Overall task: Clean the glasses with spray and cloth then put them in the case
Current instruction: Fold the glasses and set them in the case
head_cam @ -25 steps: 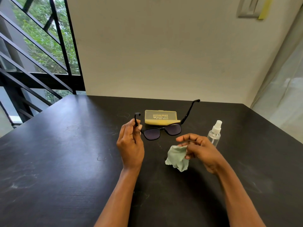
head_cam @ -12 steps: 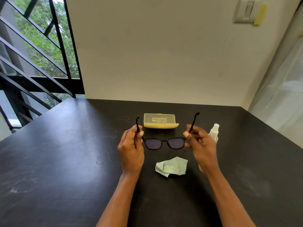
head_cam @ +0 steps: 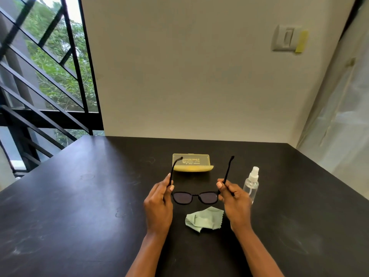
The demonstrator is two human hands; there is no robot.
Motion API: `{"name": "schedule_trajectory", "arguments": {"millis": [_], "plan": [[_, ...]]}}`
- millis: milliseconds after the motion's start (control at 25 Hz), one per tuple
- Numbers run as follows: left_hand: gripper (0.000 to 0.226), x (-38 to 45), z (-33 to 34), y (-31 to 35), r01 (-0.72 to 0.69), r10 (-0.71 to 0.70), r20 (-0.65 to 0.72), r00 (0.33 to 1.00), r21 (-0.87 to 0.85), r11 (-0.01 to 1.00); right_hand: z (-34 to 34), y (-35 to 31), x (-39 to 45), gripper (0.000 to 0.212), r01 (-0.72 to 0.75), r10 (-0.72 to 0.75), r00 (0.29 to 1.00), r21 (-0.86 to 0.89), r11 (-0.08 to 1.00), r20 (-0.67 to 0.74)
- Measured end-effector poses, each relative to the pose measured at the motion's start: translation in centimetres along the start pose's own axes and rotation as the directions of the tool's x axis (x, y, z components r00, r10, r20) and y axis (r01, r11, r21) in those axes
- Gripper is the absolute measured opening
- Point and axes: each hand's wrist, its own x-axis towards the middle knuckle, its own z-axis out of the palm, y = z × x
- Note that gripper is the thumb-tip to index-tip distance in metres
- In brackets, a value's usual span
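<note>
We hold the glasses (head_cam: 194, 197) by their arms, left hand (head_cam: 159, 204) and right hand (head_cam: 234, 200) pinching one each, near the closed case (head_cam: 191, 165). Cloth (head_cam: 204, 218) lies nearest; casing remains.

wall: plain off-white (head_cam: 199, 76), matte, runs behind the table
switch: pale wall plate (head_cam: 284, 38) upper right, yellow tag (head_cam: 301, 42) stuck along its right edge
table: black top (head_cam: 79, 216), scuffed, faint ring marks, far edge up against the wall
window: left side, black frame with diagonal bars (head_cam: 46, 76), green trees outside
curtain: sheer, pale (head_cam: 343, 126), hangs along the right side
light: daylight from the left, soft sheen on the table's left half
</note>
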Motion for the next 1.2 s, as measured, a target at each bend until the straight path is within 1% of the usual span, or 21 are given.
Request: {"name": "schedule_trajectory", "arguments": {"millis": [80, 240, 440, 600, 760, 880, 920, 960, 1000, 1040, 1080, 1120, 1160, 1200], "plan": [[0.041, -0.2, -0.2, 0.1, -0.066, 0.063, 0.035, 0.997, 0.073, 0.995, 0.2, 0.1, -0.1, 0.02, -0.013, 0.013, 1.0, 0.004, 1.0, 0.007], [0.046, 0.0, -0.5, 0.0, -0.12, 0.108, 0.095, 0.99, 0.127, 0.985, 0.2, -0.1, 0.2, 0.021, -0.064, 0.064, 0.997, 0.008, 0.998, 0.045], [0.048, 0.2, -1.6, -0.8, -0.117, 0.092, 0.224, 0.97, 0.101, 0.988, -0.5, -0.4, 0.5, 0.021, -0.202, 0.182, 0.957, 0.071, 0.977, 0.226], [0.045, 0.6, -2.3, -1.2, -0.163, 0.114, 0.335, 0.935, 0.123, 0.979, -0.7, -0.7, 0.8, 0.016, -0.28, 0.231, 0.916, 0.113, 0.953, 0.327], [0.033, 1.0, -2.3, -1.3, -0.202, 0.112, 0.421, 0.9, 0.174, 0.964, -0.5, -1.4, 1.1, 0.019, -0.25, 0.191, 0.913, 0.124, 0.96, 0.36], [0.029, 1.3, -2.3, -1.2, -0.193, 0.092, 0.44, 0.893, 0.19, 0.963, -0.5, -1.9, 1.3, 0.021, -0.206, 0.155, 0.921, 0.108, 0.973, 0.358], [0.028, 1.4, -2.3, -1.1, -0.166, 0.073, 0.427, 0.901, 0.185, 0.969, -0.5, -2.0, 1.3, 0.022, -0.196, 0.147, 0.923, 0.108, 0.975, 0.356], [0.027, 1.4, -2.3, -0.8, -0.111, 0.033, 0.4, 0.916, 0.173, 0.979, -0.6, -2.1, 1.4, 0.022, -0.189, 0.139, 0.925, 0.112, 0.976, 0.352], [0.024, 1.5, -2.2, -0.6, -0.02, -0.036, 0.364, 0.931, 0.148, 0.989, -0.7, -2.2, 1.4, 0.021, -0.183, 0.132, 0.928, 0.119, 0.976, 0.347], [0.022, 1.5, -2.0, -0.4, 0.107, -0.143, 0.33, 0.933, 0.125, 0.986, -0.8, -2.2, 1.3, 0.021, -0.176, 0.123, 0.931, 0.128, 0.976, 0.343], [0.022, 1.4, -1.8, -0.2, 0.267, -0.282, 0.308, 0.909, 0.088, 0.96, -0.9, -2.1, 1.3, 0.02, -0.171, 0.116, 0.934, 0.136, 0.976, 0.339], [0.022, 1.4, -1.6, -0.2, 0.458, -0.439, 0.304, 0.846, 0.007, 0.889, -0.9, -2.2, 1.2, 0.02, -0.169, 0.112, 0.935, 0.143, 0.975, 0.337], [0.023, 1.5, -1.4, -0.1, 0.65, -0.584, 0.33, 0.741, -0.135, 0.748, -0.9, -2.2, 1.2, 0.02, -0.17, 0.113, 0.936, 0.147, 0.974, 0.334], [0.022, 1.8, -1.4, 0.1, 0.785, -0.687, 0.38, 0.62, -0.28, 0.553, -0.9, -2.2, 1.1, 0.02, -0.171, 0.114, 0.936, 0.149, 0.974, 0.332]]}}
